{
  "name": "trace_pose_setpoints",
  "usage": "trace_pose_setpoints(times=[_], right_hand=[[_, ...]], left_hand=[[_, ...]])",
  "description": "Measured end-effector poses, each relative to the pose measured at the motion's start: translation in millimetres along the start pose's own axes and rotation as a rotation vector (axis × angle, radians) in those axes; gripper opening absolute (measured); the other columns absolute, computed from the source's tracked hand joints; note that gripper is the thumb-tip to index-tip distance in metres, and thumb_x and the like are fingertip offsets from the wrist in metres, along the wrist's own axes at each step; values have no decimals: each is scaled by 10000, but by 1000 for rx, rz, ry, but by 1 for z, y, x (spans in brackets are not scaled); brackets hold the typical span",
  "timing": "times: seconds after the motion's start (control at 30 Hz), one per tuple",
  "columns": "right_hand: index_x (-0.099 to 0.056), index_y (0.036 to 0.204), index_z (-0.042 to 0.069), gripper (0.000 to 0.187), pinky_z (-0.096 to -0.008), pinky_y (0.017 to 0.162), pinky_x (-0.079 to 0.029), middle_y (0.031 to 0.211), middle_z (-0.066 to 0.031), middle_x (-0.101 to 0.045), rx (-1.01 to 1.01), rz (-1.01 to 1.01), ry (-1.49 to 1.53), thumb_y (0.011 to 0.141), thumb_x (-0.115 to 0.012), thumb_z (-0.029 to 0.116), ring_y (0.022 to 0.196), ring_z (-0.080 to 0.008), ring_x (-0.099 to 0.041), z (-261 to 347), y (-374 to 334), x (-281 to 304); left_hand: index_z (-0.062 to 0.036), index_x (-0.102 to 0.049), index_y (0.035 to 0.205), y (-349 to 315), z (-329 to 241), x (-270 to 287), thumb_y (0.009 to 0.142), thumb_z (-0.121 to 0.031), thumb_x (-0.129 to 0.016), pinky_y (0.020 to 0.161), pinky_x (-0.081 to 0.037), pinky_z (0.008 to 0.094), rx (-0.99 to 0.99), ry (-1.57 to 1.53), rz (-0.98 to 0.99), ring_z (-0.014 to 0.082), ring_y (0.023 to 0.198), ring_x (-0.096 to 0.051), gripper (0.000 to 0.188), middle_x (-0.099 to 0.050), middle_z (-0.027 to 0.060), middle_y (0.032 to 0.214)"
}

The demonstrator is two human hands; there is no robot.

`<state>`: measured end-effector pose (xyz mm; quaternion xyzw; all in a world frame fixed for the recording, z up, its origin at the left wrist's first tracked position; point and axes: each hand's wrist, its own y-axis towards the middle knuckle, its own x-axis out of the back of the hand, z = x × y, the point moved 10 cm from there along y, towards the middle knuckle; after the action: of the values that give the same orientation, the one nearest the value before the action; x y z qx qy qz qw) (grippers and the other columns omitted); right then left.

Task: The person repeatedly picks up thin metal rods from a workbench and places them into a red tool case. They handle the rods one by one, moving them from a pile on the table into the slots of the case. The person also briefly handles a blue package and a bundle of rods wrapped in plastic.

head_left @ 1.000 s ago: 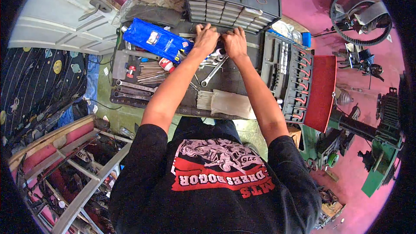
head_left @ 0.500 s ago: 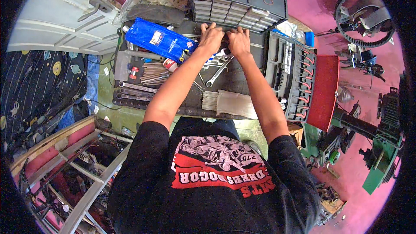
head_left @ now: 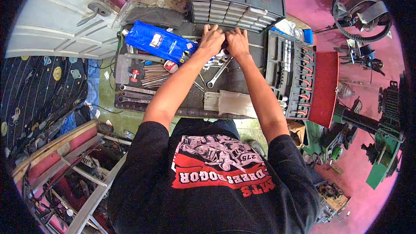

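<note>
Side by side at the far part of the black-topped bench, my left hand [head_left: 211, 39] and my right hand [head_left: 237, 42] nearly touch, with their fingers curled. Whatever lies between the fingers is hidden by the backs of the hands. A blue plastic pack [head_left: 158, 43] lies slantwise beside my left hand, its near end by the wrist. Just below both hands is a cluster of shiny metal tools, partly covered by my left forearm. Out of it a combination wrench [head_left: 218, 73] sticks toward me.
Behind the hands stands a grey small-parts drawer cabinet [head_left: 236, 4]. To the right lie a socket tray [head_left: 277, 52], red-handled tools [head_left: 304, 86] and a red metal lid [head_left: 325, 88]. Brown rods [head_left: 154, 75], wrenches [head_left: 136, 90] and a whitish packet [head_left: 236, 101] occupy the left and near bench.
The view has shifted slightly. Both hands stay close together at the same spot, with only small finger movements; the tools around them lie as before.
</note>
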<state>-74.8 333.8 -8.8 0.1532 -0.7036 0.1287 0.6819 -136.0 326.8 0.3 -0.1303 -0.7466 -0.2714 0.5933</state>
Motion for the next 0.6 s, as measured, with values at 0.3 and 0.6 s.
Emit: trace_pose_setpoints(times=[0.3, 0.6], right_hand=[[-726, 1013, 112, 219, -492, 1033, -387, 1080, -45, -706, 45, -31, -83, 809, -689, 181, 1173, -247, -571, 8, -5, 3], [-739, 977, 105, 189, -484, 1027, -382, 1070, -57, -720, 39, -28, -59, 807, -663, 139, 1182, -260, -577, 5, -5, 2]], left_hand=[[-42, -735, 908, -2, -8, -5, 748, -76, -690, 964, -377, 536, -28, 85, 94, 300, 1182, -572, 170, -711, 107, 1040], [-64, -751, 811, -4, -3, -1, 758, -83, -671, 931, -372, 523, -53, 57, 37, 293, 1158, -586, 98, -724, 96, 944]])
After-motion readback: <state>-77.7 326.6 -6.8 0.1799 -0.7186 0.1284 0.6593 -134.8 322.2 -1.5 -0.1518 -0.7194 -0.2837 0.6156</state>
